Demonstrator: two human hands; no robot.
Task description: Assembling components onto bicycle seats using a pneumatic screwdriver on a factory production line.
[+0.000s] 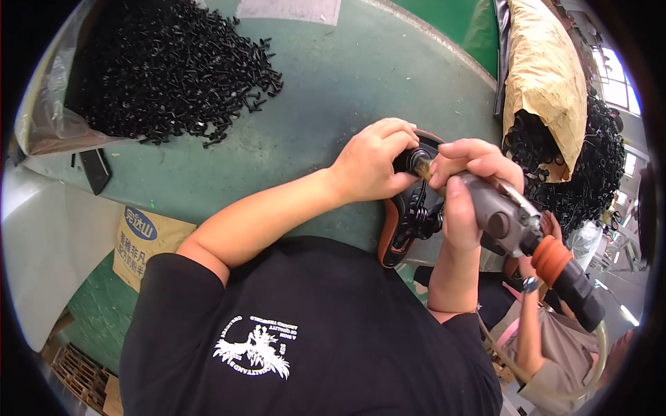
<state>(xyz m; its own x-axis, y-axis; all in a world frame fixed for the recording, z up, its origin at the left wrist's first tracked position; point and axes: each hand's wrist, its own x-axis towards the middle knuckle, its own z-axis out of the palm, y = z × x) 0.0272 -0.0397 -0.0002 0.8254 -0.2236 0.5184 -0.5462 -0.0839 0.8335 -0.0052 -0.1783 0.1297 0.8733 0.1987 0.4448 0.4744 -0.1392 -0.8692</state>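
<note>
Nearest to us is a black shirt (388, 340) with a white print on its front. Past it, our right hand (461, 211) is wrapped tight around a big gray tool (496, 211), its thumb on one side and its fingers on the other. Our left hand (374, 158) is pinched on the black seat (396, 243), with thumb and fingers on both sides of the tool's tip. The seat looks like one for a bike. It lies bottom up near the table's edge, right under the tool, and its rim is orange. We think the step in hand is turning a screw into the bottom of the seat, but the fingers hide the spot, so we can't tell if a screw is there. The next move seems to call for a firm left hand and a straight push on the tool, with fingertips clear of the tip. An orange ring (553, 262) sits at the tool's back, and a hose (602, 353) hangs from its end. The table (298, 97) is green. Far to the left is a big pile of black screws (173, 76). To the right, a paper sack (544, 69) lies tipped with black bits in its mouth. Beyond the tool is another person (562, 353) with a watch.
</note>
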